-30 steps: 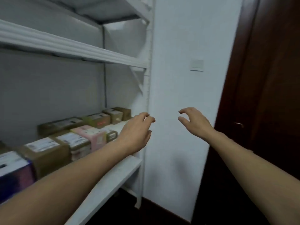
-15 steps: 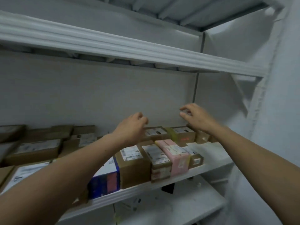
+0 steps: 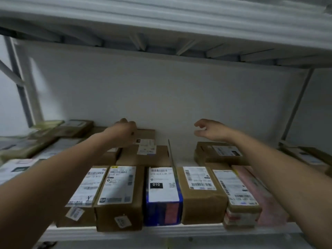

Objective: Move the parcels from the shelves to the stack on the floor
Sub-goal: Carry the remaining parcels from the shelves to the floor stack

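Both hands reach out over rows of labelled parcels on the white metal shelf [image 3: 197, 229]. The left hand [image 3: 124, 133] hangs behind and to the left of the blue cardboard parcel with a white "010" label [image 3: 162, 198]. Its fingers curl down over a brown cardboard parcel in the back row [image 3: 146, 136], and I cannot tell whether it grips it. The right hand [image 3: 211, 131] hovers behind and to the right of the blue parcel, fingers loosely curved and holding nothing, above a flat brown parcel [image 3: 218, 154]. Further right in the front row lies a pink parcel [image 3: 269, 209].
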